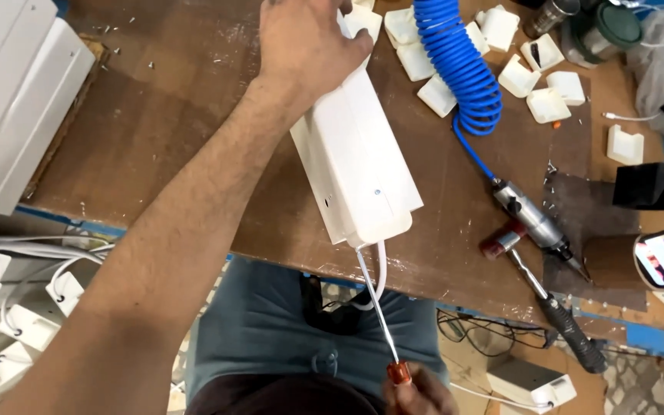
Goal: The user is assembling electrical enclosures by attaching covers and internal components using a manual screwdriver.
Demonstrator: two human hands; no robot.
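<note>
White casing (359, 157) under outstretched left hand (309, 42)

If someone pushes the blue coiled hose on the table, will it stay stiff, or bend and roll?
The blue coiled hose probably flexes and springs back, since it is a loose spiral. It likely cannot slide far: one end joins the air tool lying on the table.

Brown wooden worktop (178, 131), scuffed, small screws scattered near far edge; blue-painted front edge. White panels (17, 92) stacked at left end. Patterned tile floor (647, 384) below right, dark cables (470, 323) hanging under the edge. Light even, bright, soft shadows.
</note>
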